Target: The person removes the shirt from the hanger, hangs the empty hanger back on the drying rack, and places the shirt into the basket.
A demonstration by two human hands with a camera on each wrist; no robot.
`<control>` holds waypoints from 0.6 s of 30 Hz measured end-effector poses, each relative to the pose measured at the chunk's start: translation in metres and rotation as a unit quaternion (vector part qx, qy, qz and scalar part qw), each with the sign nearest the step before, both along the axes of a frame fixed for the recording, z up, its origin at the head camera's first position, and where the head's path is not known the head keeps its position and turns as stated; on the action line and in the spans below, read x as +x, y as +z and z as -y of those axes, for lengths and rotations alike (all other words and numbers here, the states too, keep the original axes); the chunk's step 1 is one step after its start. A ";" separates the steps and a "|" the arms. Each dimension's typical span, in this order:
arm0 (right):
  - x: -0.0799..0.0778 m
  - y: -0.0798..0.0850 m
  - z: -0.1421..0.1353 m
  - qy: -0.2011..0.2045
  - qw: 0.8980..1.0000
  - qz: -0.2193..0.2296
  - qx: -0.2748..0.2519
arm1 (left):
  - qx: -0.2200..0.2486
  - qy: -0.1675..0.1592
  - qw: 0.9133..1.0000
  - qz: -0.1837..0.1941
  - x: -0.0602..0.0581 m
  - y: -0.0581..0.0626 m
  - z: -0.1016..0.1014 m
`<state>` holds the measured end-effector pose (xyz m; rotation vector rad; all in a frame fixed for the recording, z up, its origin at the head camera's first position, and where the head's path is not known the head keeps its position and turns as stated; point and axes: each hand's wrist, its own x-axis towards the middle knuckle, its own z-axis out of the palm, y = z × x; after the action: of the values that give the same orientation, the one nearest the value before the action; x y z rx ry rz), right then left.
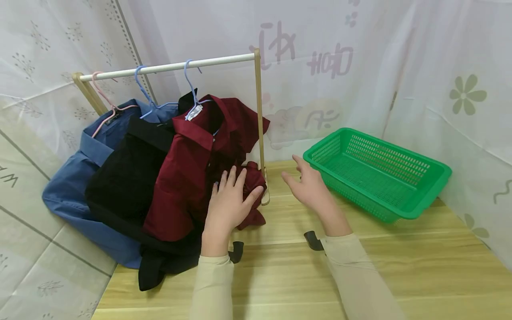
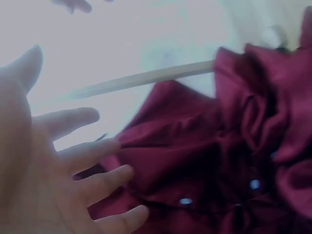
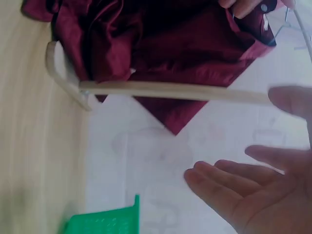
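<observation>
A dark red shirt (image 1: 186,178) hangs on a blue hanger (image 1: 194,95) from the white bar of a small clothes rack (image 1: 168,67). My left hand (image 1: 228,206) is in front of the shirt's lower part with fingers spread, holding nothing; whether it touches the cloth I cannot tell. In the left wrist view the white shirt buttons show past the fingers of my left hand (image 2: 83,180). To the right of the rack's post, my right hand (image 1: 312,186) is in the air, fingers extended and apart from the shirt. Its palm shows in the right wrist view.
A black garment (image 1: 128,178) and a blue shirt (image 1: 66,191) hang left of the red one. At the right, a green plastic basket (image 1: 424,204) stands on the wooden table (image 1: 280,275). Patterned white curtains (image 1: 400,53) surround it.
</observation>
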<state>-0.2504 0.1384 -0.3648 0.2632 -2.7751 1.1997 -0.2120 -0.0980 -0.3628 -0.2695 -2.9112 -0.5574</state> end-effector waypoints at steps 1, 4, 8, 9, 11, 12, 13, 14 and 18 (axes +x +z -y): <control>-0.002 0.003 0.002 -0.003 1.000 -0.004 -0.013 | -0.002 -0.002 1.000 -0.007 0.001 0.004 0.001; -0.010 0.014 0.010 -0.003 0.999 -0.008 -0.041 | -0.011 -0.010 1.000 -0.027 0.004 0.018 0.005; -0.019 0.026 0.020 0.008 0.999 -0.009 -0.053 | -0.007 -0.017 0.998 -0.055 0.008 0.037 0.010; -0.021 0.028 0.023 0.011 0.998 -0.011 -0.056 | -0.003 -0.018 0.998 -0.066 0.009 0.041 0.011; -0.026 0.031 0.028 0.018 0.998 -0.020 -0.059 | 0.005 -0.017 0.995 -0.094 0.011 0.050 0.014; -0.028 0.033 0.030 0.021 0.998 -0.027 -0.061 | 0.008 -0.015 0.993 -0.114 0.012 0.054 0.015; -0.031 0.034 0.032 0.025 0.997 -0.036 -0.064 | 0.012 -0.013 0.990 -0.138 0.013 0.058 0.017; -0.033 0.036 0.034 0.029 0.996 -0.043 -0.066 | 0.018 -0.012 0.986 -0.163 0.013 0.061 0.019; -0.043 0.043 0.041 0.047 0.994 -0.057 -0.087 | 0.050 0.003 0.959 -0.278 0.013 0.074 0.031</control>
<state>-0.2933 0.0978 -0.3223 0.4346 -2.5693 1.3911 -0.1993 -0.1289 -0.2885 -0.3400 -2.3328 -0.5235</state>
